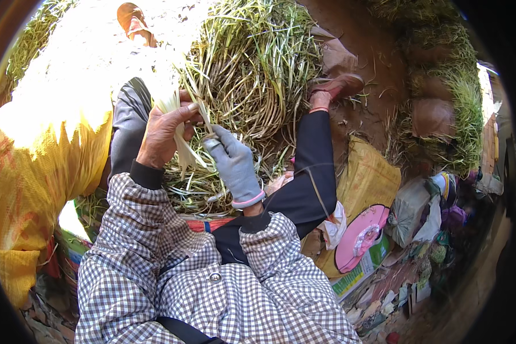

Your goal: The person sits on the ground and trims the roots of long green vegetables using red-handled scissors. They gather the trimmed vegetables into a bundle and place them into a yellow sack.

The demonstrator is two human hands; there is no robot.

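Observation:
My bare left hand (165, 129) is closed around a bunch of pale, peeled-looking plant stalks (168, 102), whose ends hang below the palm. In a grey work glove with a pink cuff, my right hand (236, 161) pinches the lower end of a thin stalk (204, 115) that rises beside the left fingertips. Something small and dull sits at the gloved thumb tip; what it is cannot be made out. Just beyond both hands lies a large heap of long green-topped stalks (258, 73). Loose trimmings (198, 189) lie between my legs, under the hands.
Yellow woven sacking (38, 172) rises at my left, washed out by sun towards the top. Right of my bent leg lie another yellow sack (370, 167), a pink hat (359, 241) and plastic bags (408, 210). Further right, more green stalks (464, 107) line the dirt ground (365, 77).

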